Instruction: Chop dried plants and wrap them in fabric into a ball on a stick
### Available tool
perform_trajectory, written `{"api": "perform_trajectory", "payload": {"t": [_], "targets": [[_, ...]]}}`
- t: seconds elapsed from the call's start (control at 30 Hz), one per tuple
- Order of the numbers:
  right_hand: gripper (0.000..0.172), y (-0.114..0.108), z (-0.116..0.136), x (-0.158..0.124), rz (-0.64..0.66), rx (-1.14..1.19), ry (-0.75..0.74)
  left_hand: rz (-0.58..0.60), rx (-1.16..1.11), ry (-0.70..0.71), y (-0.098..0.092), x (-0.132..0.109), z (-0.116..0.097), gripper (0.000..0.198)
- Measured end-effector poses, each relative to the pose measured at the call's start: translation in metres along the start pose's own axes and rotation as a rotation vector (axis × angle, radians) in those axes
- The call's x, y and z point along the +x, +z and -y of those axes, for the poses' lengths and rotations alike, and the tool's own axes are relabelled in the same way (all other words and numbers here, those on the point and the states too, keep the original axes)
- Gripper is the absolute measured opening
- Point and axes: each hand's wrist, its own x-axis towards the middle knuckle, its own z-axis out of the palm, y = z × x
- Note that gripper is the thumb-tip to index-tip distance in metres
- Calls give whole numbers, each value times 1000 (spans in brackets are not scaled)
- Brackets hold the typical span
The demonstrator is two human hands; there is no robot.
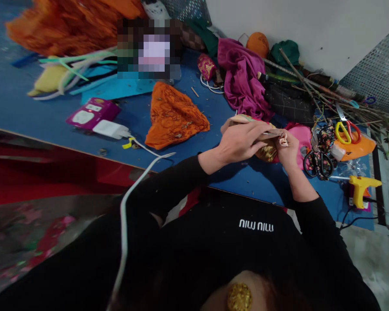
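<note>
My left hand is closed around a small cloth piece, tan on top with gold patterned fabric below, held just above the blue table. My right hand pinches the same piece at its right end, fingers pressed together. Both arms wear black sleeves. A pink cloth lies under and behind my hands.
An orange embroidered cloth lies left of my hands. A magenta cloth, black scissors, yellow-red scissors, a yellow glue gun, a bundle of sticks, a purple power strip and a white cable surround them.
</note>
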Motion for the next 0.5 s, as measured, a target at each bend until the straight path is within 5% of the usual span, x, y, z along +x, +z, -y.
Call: {"api": "perform_trajectory", "payload": {"t": [0.27,0.4,0.5], "targets": [[14,1,-5,0,-39,27,39,-292,-22,-88,-18,-40,25,51],[11,1,-4,0,-55,48,33,-514,-47,-438,-13,-46,29,42],[13,0,-3,0,-40,56,36,-373,-256,-720,-1,-46,35,43]]}}
